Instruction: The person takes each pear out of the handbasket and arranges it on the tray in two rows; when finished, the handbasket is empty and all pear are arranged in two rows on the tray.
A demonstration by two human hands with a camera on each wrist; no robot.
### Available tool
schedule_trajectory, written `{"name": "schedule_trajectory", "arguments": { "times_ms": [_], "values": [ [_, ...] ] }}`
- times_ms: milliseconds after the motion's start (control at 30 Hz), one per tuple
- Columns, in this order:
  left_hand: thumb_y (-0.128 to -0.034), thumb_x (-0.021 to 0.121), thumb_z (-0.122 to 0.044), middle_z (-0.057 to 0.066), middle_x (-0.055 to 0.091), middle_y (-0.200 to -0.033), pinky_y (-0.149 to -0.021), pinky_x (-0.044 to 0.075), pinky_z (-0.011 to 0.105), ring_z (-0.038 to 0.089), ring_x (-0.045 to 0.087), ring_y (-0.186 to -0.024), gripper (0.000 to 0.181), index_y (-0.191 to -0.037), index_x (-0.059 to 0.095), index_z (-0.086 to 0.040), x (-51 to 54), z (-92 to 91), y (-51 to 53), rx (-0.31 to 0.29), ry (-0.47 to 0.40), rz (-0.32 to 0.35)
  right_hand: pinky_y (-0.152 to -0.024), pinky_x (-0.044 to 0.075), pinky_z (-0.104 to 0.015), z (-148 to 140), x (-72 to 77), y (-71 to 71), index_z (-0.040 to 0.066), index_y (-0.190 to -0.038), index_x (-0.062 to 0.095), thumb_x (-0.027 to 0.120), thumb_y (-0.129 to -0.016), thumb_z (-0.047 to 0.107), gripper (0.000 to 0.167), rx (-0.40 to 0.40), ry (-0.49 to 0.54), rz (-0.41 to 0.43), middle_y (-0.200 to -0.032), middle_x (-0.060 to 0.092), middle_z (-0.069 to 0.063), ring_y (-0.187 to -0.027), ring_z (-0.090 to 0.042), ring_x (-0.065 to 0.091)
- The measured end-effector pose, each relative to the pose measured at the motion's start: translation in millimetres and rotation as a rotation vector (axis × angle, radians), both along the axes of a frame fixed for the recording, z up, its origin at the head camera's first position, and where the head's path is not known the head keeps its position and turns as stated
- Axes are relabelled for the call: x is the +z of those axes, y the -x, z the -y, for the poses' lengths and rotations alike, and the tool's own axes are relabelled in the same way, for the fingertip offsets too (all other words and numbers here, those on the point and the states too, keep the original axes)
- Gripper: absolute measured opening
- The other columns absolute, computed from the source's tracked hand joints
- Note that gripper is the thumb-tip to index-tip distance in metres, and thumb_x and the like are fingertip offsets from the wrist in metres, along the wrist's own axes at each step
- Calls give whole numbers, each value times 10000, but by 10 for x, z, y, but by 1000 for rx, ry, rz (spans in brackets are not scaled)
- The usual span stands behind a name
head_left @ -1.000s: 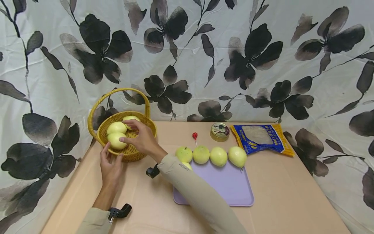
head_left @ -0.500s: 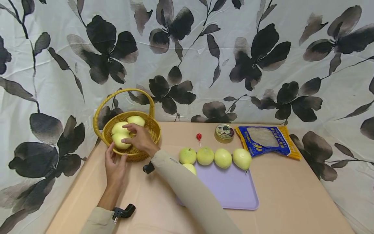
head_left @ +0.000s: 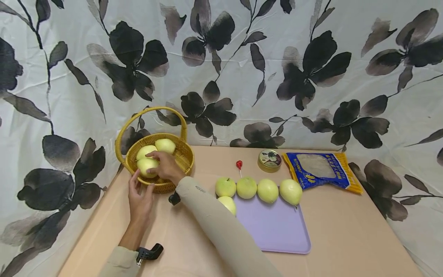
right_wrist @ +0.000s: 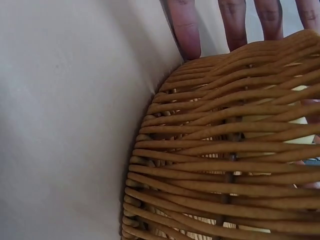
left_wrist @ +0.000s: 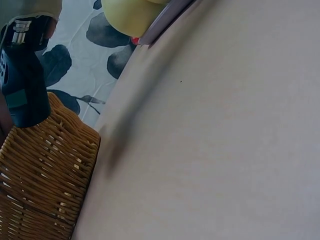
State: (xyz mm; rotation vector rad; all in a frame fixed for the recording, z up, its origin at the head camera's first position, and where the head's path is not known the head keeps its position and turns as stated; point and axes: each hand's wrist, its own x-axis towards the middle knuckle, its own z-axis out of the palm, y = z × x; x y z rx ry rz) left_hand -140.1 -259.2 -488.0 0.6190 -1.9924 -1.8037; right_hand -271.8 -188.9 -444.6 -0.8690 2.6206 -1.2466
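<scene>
In the head view a yellow wicker basket (head_left: 166, 188) with an arched handle holds three pale green fruits at the table's back left. My right hand (head_left: 167, 167) reaches over its rim, thumb and fingers around the front fruit (head_left: 145, 165). My left hand (head_left: 140, 200) touches the basket's front left side, fingers pointing up and extended. The basket's weave (right_wrist: 225, 150) fills much of the right wrist view, with straight fingers (right_wrist: 185, 30) against its edge. In the left wrist view the basket (left_wrist: 45, 175) is at lower left, below a black wrist device (left_wrist: 25, 85).
Several green fruits (head_left: 268, 190) line the back and left of a lilac tray (head_left: 277, 231). Behind them lie a red lollipop (head_left: 239, 164) and a round tin (head_left: 269, 160); a blue and yellow bag (head_left: 322, 171) is at the right. Flowered cloth hangs behind the table.
My right hand's fingers have come forward from beside the back fruit to the front one, closer to the thumb. My left hand stays at the basket's side. The whole head view has shifted slightly.
</scene>
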Motion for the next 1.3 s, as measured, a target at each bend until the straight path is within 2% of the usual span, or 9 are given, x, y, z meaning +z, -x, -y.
{"name": "schedule_trajectory", "arguments": {
  "times_ms": [267, 500, 700, 900, 1067, 1300],
  "values": [
    [-1066, 558, -130, 0, 60, -1800, -1283, 331, 569, 271, 156, -1654, 729, -1675, 246, -383, -29, -35, 8, -13, -15, 1, -937, 502, -167, -18, -20, 3, 225, -1332, 724, 915, -821, 294, 549, 19, -81, -60, -1287, 739, -13, -1166, -120, 643],
    [-1070, 559, -111, -4, 55, -1798, -1291, 321, 545, 248, 144, -1656, 752, -1693, 211, -349, -44, -37, 1, -29, -16, -3, -999, 508, -181, -48, -15, -18, 203, -1335, 688, 928, -816, 305, 580, 33, -108, -77, -1326, 735, -20, -1218, -126, 669],
    [-1072, 557, -117, -2, 87, -1794, -1288, 330, 545, 250, 150, -1655, 735, -1681, 232, -369, -25, -56, 12, -27, -14, 2, -1007, 503, -169, -129, 22, -32, 200, -1330, 702, 941, -796, 306, 594, -15, -93, -67, -1295, 759, -2, -1197, -113, 687],
    [-1072, 562, -131, 13, 111, -1793, -1283, 336, 555, 266, 167, -1651, 731, -1678, 239, -380, -4, -47, 10, -20, 2, 4, -970, 503, -175, -198, 143, -48, 199, -1349, 690, 924, -820, 311, 590, -14, -31, -93, -1279, 760, 8, -1141, -99, 692],
    [-1078, 570, -144, 34, 138, -1788, -1282, 340, 550, 265, 180, -1651, 733, -1682, 225, -376, 2, -15, 5, -17, 30, 9, -897, 506, -181, -264, 289, -84, 214, -1360, 685, 923, -832, 292, 585, -39, 51, -62, -1285, 750, 8, -1117, -96, 684],
    [-1081, 572, -150, 28, 134, -1791, -1283, 339, 549, 275, 176, -1654, 738, -1693, 209, -346, -10, 15, -2, -16, 42, 9, -820, 536, -196, -470, 529, -214, 225, -1357, 675, 931, -831, 240, 585, -69, 154, 5, -1311, 727, -38, -1097, -155, 718]
  ]
}}
